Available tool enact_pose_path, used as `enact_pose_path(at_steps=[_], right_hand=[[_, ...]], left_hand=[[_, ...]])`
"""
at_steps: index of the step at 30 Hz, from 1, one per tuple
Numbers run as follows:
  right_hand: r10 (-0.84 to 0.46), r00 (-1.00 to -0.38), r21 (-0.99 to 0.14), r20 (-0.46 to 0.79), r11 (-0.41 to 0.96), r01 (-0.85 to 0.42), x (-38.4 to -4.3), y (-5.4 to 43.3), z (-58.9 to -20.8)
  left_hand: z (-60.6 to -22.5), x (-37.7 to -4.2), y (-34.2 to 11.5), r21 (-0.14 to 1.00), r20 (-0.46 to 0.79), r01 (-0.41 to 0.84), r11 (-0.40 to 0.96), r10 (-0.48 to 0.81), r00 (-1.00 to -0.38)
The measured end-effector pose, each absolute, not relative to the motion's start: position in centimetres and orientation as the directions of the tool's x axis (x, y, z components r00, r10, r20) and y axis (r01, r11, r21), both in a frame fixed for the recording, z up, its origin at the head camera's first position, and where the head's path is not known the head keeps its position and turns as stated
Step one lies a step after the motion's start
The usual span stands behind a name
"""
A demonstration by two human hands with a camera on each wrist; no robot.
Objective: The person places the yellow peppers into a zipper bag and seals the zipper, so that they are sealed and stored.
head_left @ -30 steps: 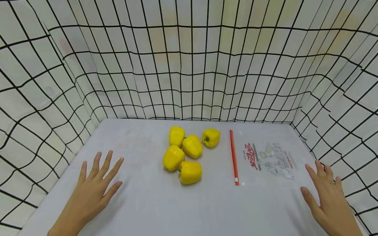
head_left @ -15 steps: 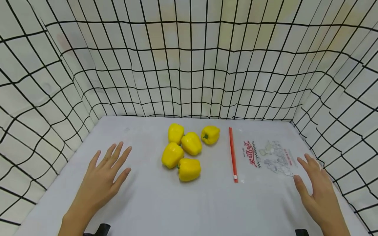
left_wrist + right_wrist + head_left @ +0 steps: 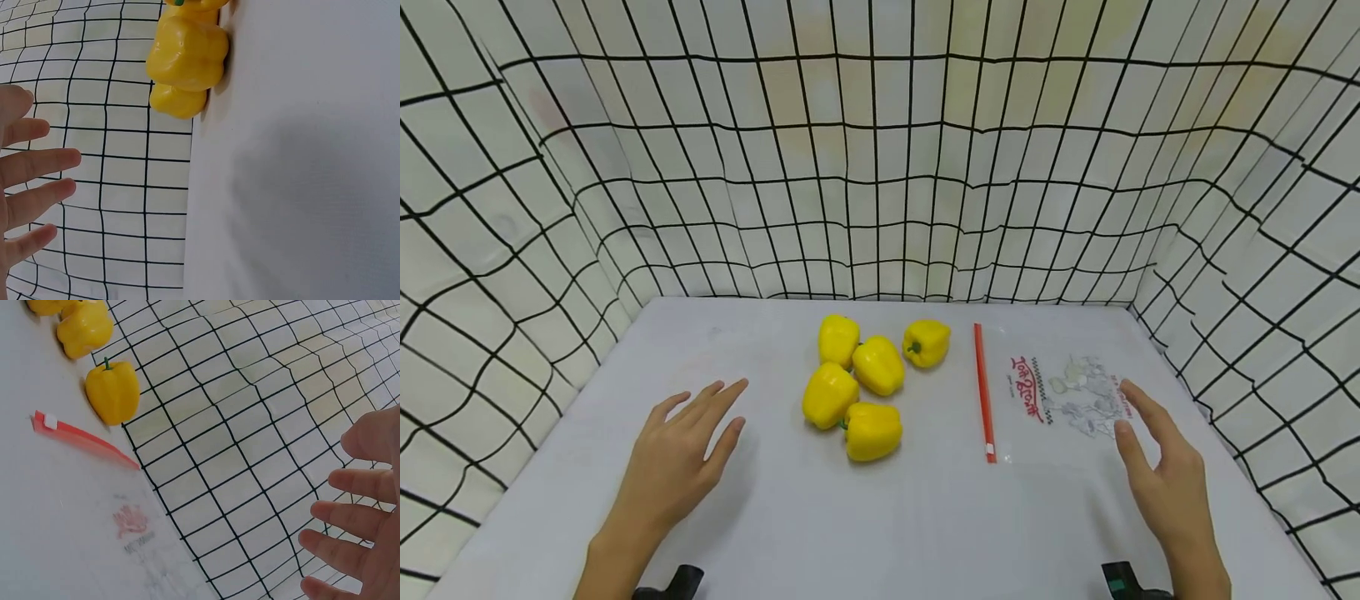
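Several yellow bell peppers point(image 3: 878, 365) lie grouped near the middle of a white table; one pepper point(image 3: 926, 343) sits slightly apart at the right of the group. To their right a clear plastic zip bag point(image 3: 1030, 442) lies flat, with a red slider strip point(image 3: 984, 392) along its left edge and printed lettering. My left hand point(image 3: 673, 462) hovers over the table left of the peppers, fingers extended and holding nothing. My right hand point(image 3: 1168, 483) is above the table by the bag's lower right corner, fingers apart, holding nothing. Both wrist views show spread fingers.
Black-lined grid walls point(image 3: 880, 167) rise behind the table point(image 3: 925, 533) and on both sides. Dark wrist-camera parts point(image 3: 677, 583) show below the hands at the lower edge of the head view.
Both hands have moved inward, the left to the right and the right to the left toward the bag. The peppers and bag stay put; the head view has shifted slightly.
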State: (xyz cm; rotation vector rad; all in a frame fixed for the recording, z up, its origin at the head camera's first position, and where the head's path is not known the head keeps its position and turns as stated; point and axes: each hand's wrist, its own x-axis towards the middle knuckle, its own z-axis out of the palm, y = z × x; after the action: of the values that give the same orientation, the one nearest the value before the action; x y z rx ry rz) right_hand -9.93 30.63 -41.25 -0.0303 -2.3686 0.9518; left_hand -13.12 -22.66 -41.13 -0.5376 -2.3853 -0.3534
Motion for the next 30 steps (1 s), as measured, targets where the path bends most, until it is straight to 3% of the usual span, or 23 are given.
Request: enact_pose_path(at_steps=[19,30], right_hand=[[0.279,-0.913,-0.816,0.297,0.571,-0.091,-12.9,26.2,-40.5],[0.297,-0.930,-0.919,0.218,0.383,-0.093,-15.3,22.8,-42.0]], left_hand=[[-41.1,-15.1,-19.1,0.220,0.687,0.485,0.846,0.219,-0.693],[-42.0,-15.8,-16.0,0.424,0.630,0.454,0.784,0.106,-0.770]])
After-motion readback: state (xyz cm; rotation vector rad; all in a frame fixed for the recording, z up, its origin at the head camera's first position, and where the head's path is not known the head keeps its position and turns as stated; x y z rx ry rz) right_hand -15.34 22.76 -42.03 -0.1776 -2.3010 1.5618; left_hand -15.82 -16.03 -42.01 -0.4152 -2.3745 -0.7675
